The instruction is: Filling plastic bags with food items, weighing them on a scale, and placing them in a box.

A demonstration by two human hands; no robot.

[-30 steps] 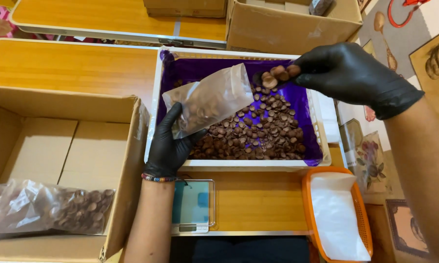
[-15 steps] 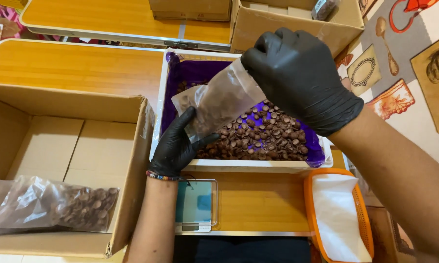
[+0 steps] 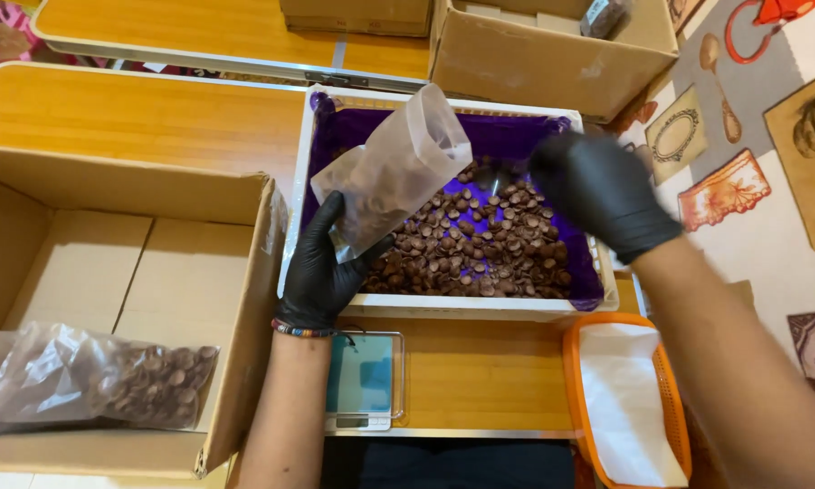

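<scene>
Wooden table (image 3: 154, 118), clear bag (image 3: 391, 172), white crate (image 3: 480, 306)

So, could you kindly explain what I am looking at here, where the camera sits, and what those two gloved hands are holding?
There is no machine here: a person works with two hands in black gloves. The single picture comes from a camera worn on that person's head, looking down, so both arms reach in from the bottom edge.

The left hand grips a clear plastic bag, partly filled with small brown round pieces. The right hand is blurred; it hovers over a white crate with a purple liner holding many of the same brown pieces. Whether it holds any cannot be told.

On the wooden table, a small digital scale lies below the crate. To the left, an open cardboard box holds a filled bag. An orange basket with white sheets sits at lower right.
</scene>
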